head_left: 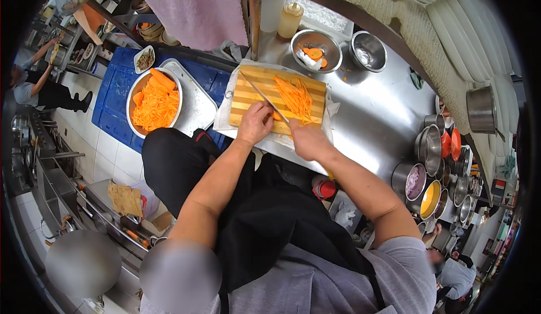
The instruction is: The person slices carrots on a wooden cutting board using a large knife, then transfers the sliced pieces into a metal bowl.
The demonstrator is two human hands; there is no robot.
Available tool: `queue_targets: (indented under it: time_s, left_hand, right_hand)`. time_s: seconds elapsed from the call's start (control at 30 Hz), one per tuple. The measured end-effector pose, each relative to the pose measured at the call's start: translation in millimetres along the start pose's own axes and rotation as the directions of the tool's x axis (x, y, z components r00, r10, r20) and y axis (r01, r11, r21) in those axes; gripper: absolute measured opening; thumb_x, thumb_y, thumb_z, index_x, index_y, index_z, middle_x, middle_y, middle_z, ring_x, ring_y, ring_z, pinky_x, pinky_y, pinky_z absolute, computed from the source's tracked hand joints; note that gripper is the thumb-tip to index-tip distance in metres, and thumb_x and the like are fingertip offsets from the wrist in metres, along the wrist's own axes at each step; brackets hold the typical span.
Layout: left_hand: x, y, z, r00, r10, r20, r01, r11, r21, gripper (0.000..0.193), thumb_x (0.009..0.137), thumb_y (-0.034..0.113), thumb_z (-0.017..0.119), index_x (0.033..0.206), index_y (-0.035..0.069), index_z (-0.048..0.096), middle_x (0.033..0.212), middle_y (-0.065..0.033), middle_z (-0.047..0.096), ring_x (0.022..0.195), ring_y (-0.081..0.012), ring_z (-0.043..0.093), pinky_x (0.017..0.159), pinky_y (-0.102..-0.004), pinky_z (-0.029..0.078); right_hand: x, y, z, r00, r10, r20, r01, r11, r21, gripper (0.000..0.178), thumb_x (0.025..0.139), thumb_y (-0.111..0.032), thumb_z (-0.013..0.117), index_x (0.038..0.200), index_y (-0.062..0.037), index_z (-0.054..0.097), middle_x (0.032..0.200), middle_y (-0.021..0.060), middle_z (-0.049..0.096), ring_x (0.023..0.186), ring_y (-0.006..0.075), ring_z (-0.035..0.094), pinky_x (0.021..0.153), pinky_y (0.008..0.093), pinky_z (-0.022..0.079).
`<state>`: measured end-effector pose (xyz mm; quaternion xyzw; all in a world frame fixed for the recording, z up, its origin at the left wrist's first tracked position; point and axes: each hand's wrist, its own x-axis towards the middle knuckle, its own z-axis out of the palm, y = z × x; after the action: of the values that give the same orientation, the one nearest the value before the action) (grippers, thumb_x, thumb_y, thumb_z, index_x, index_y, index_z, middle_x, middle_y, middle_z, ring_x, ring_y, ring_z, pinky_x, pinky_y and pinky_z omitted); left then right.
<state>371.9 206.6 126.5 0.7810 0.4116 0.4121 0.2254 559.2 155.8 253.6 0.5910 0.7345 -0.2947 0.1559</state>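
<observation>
My right hand (pixel 307 140) is closed round the handle of a kitchen knife (pixel 262 95), whose long blade points to the far left over a striped wooden cutting board (pixel 239 111). My left hand (pixel 256 123), fingers curled, presses on a piece of carrot (pixel 276 116) beside the blade; most of that piece is hidden by the fingers and knife. Right of the blade lies a heap of carrot strips (pixel 296 97) on the board. Under the board, a white cloth (pixel 225 117) is spread on the steel counter.
On a blue surface (pixel 121 80) at left stand a bowl (pixel 180 97) of shredded carrot, a metal tray (pixel 197 108) and a small dish (pixel 145 59). Behind the board are metal bowls (pixel 336 60) (pixel 369 52) and a squeeze bottle (pixel 290 21). Pots (pixel 401 179) crowd the right; a person (pixel 34 86) works far left.
</observation>
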Motion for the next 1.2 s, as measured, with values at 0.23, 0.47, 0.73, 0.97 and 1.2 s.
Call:
queue_targets:
  time_s: [0.23, 0.47, 0.73, 0.97, 1.2]
  left_hand:
    - [-2.8, 5.4, 0.0, 0.995, -0.099, 0.022, 0.100, 0.994, -0.036, 0.019, 0.076, 0.002, 0.072, 0.095, 0.004, 0.067, 0.103, -0.0119, 0.065, 0.100, -0.0334, 0.065, 0.087, -0.0407, 0.055]
    - [-5.6, 0.7, -2.8, 0.992, -0.116, 0.053, 0.117, 0.993, -0.027, 0.020, 0.077, 0.002, 0.072, 0.095, 0.004, 0.067, 0.106, -0.0122, 0.066, 0.106, -0.0330, 0.064, 0.092, -0.0406, 0.054]
    - [1.8, -3.8, -2.9, 0.995, -0.080, 0.066, 0.080, 0.997, 0.006, 0.021, 0.075, 0.002, 0.074, 0.095, 0.004, 0.068, 0.107, -0.0122, 0.066, 0.105, -0.0334, 0.065, 0.091, -0.0408, 0.055]
    - [1.6, -1.4, 1.2, 0.998, -0.050, 0.040, 0.050, 0.999, 0.009, 0.019, 0.076, 0.003, 0.075, 0.093, 0.004, 0.069, 0.106, -0.0119, 0.067, 0.103, -0.0325, 0.065, 0.088, -0.0404, 0.056]
    - [-3.7, -1.7, -0.4, 0.998, -0.066, 0.019, 0.066, 0.998, 0.010, 0.016, 0.077, 0.002, 0.076, 0.092, 0.003, 0.069, 0.102, -0.0121, 0.067, 0.095, -0.0322, 0.067, 0.082, -0.0391, 0.056]
  right_hand:
    - [18.7, 11.3, 21.0, 0.995, -0.040, -0.091, 0.042, 0.999, 0.018, 0.034, 0.086, -0.002, 0.054, 0.118, 0.0030, 0.045, 0.092, 0.0272, 0.072, 0.090, 0.0445, 0.071, 0.078, 0.0541, 0.055]
    - [14.3, 6.2, 16.6, 0.999, -0.012, -0.030, 0.012, 1.000, -0.001, 0.030, 0.089, -0.003, 0.051, 0.118, 0.0028, 0.045, 0.096, 0.0287, 0.072, 0.094, 0.0443, 0.071, 0.079, 0.0546, 0.055]
    - [12.0, 6.4, -2.2, 0.998, -0.050, -0.025, 0.050, 0.999, -0.011, 0.033, 0.088, -0.002, 0.051, 0.119, 0.0029, 0.044, 0.089, 0.0270, 0.072, 0.087, 0.0433, 0.072, 0.077, 0.0531, 0.055]
    - [15.9, 19.5, 35.7, 0.993, -0.052, -0.104, 0.055, 0.998, 0.032, 0.036, 0.087, -0.003, 0.055, 0.121, 0.0027, 0.046, 0.091, 0.0246, 0.073, 0.087, 0.0410, 0.072, 0.075, 0.0523, 0.056]
    - [-1.1, -0.9, -5.3, 0.999, -0.042, 0.023, 0.041, 0.999, 0.016, 0.033, 0.087, -0.003, 0.054, 0.119, 0.0023, 0.047, 0.092, 0.0234, 0.073, 0.088, 0.0421, 0.073, 0.074, 0.0514, 0.056]
